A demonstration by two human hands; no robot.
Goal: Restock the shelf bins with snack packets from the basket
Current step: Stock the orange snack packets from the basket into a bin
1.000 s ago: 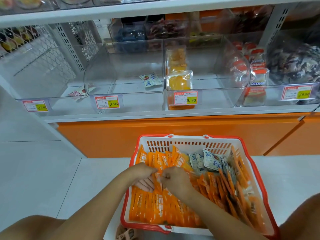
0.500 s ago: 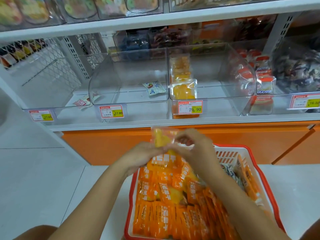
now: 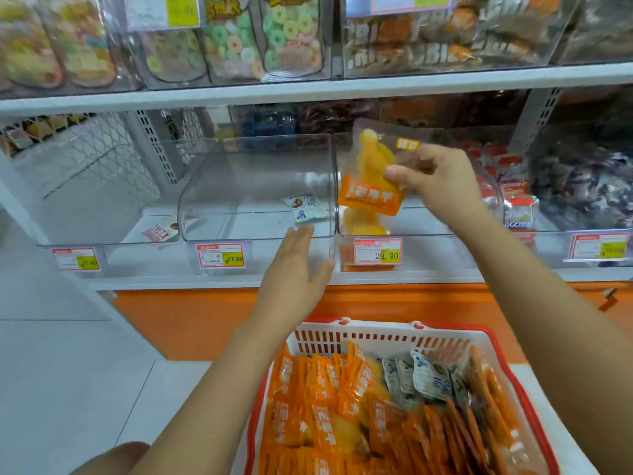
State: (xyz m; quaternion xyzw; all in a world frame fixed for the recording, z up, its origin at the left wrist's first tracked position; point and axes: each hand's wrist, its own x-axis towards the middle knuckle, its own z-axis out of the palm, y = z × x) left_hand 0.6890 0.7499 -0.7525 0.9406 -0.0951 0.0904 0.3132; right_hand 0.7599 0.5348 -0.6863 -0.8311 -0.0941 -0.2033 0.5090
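At nine o'clock of the view a small red-and-white sachet [image 3: 159, 231] lies on the white shelf beside a clear plastic bin with a 17.80 price tag [image 3: 257, 173]. Inside that bin, a lone blue-and-white sachet [image 3: 303, 207] rests at its three o'clock corner. The left hand [image 3: 298, 269] is raised before the bin's front lip, fingers straight and close together, holding nothing; whether the fingertips touch the lip cannot be told. At one o'clock from it, an orange-and-clear snack packet [image 3: 373, 173] hangs nearly upright over the neighbouring clear bin with the 29.90 tag [image 3: 428, 231], above the yellow-orange packets already inside. The right hand [image 3: 435, 180] pinches the packet's right edge between thumb and curled fingers. At six o'clock, the red-and-white plastic basket [image 3: 376, 329] holds many orange packets [image 3: 325, 389] and some blue-white ones [image 3: 424, 375].
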